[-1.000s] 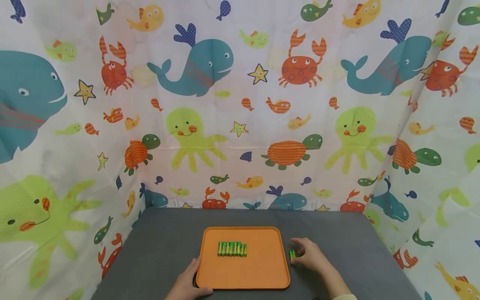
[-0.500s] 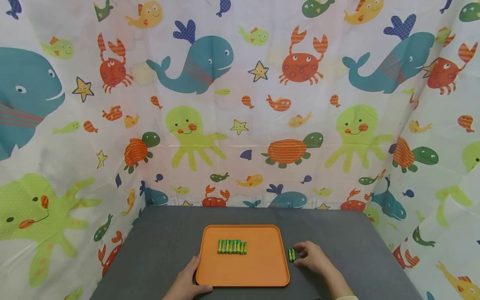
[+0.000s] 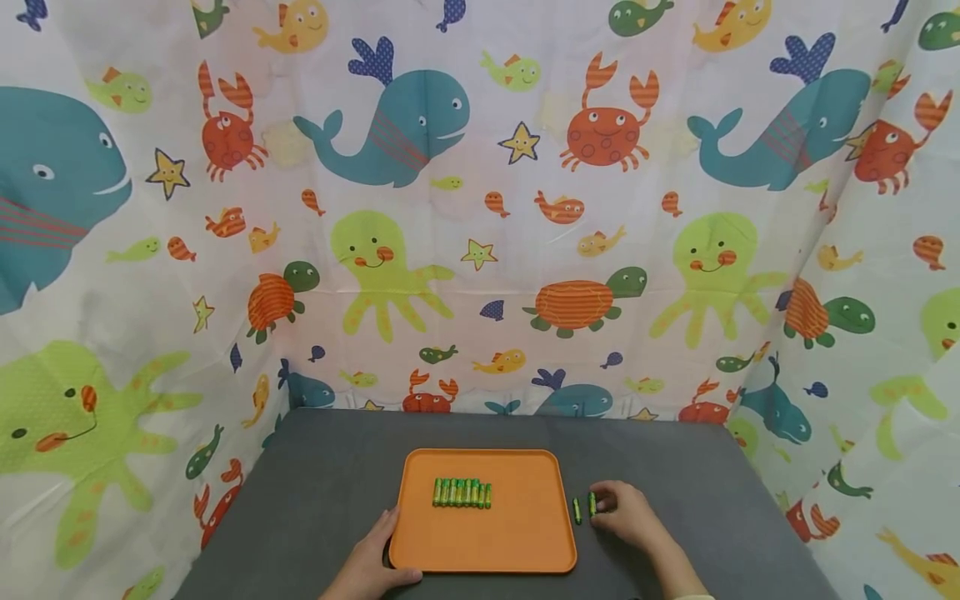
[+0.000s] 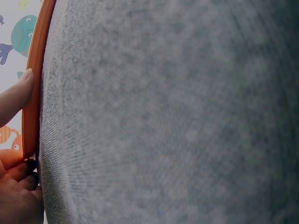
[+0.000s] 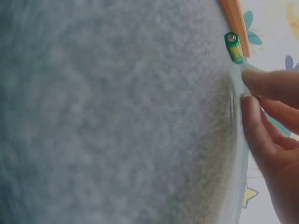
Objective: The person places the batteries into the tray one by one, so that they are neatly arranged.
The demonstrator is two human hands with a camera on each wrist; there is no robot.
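An orange tray [image 3: 480,542] lies on the table, with a row of several green-and-yellow batteries [image 3: 461,492] side by side in its upper left part. My left hand [image 3: 369,560] holds the tray's near left corner, thumb at the front rim and fingers along the left side. Off the tray's right edge, one loose battery [image 3: 577,511] lies on the table. My right hand [image 3: 628,515] pinches a second battery [image 3: 592,504] just right of it. In the right wrist view the fingers hide that battery, while the loose battery [image 5: 234,47] shows beside the tray's edge.
The dark grey table [image 3: 337,467] extends around the tray on all sides. A white curtain [image 3: 480,333] printed with sea animals encloses it at the back and both sides.
The two loose batteries lay together; now a gap parts them, the right one having shifted right with my right hand. My left hand stays at the tray's corner.
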